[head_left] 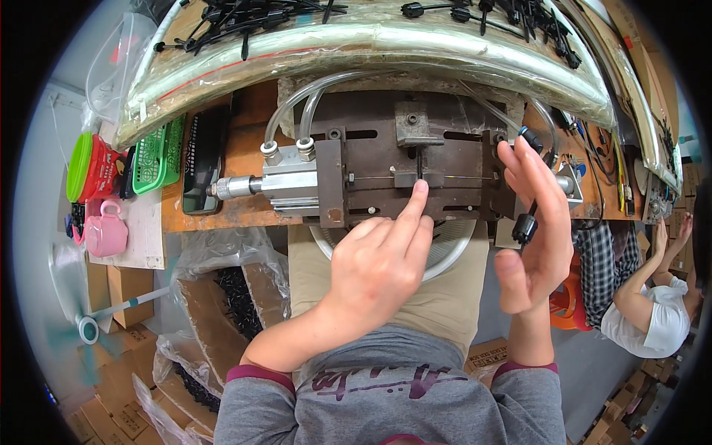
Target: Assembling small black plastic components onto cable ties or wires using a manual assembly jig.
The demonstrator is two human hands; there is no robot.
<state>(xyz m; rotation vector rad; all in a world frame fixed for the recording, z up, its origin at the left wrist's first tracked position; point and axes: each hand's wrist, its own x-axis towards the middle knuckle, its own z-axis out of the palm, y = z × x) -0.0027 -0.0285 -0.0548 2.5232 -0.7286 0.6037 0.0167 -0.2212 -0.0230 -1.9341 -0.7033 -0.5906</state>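
Note:
My left hand (382, 259) reaches over the front of a dark metal clamping fixture (460, 119). Its index finger is stretched out, the tip at a small grooved block (406, 179) in the middle. A thin black piece (420, 157) stands in the block's slot; the other left fingers curl under. My right hand (541, 230) is raised at the fixture's right end, fingers straight and thumb spread away. In front of its palm is a black plastic part with a ribbed knob and thin stem (525, 227); no finger visibly closes on it.
Several black stemmed parts (245, 18) lie on a plastic-covered shelf behind. A silver air cylinder (289, 189) with clear hoses adjoins the fixture's left. Green baskets (152, 167) and a pink mug (106, 230) stand farther left. Boxes of black parts (239, 297) are below. Another person (645, 315) works at right.

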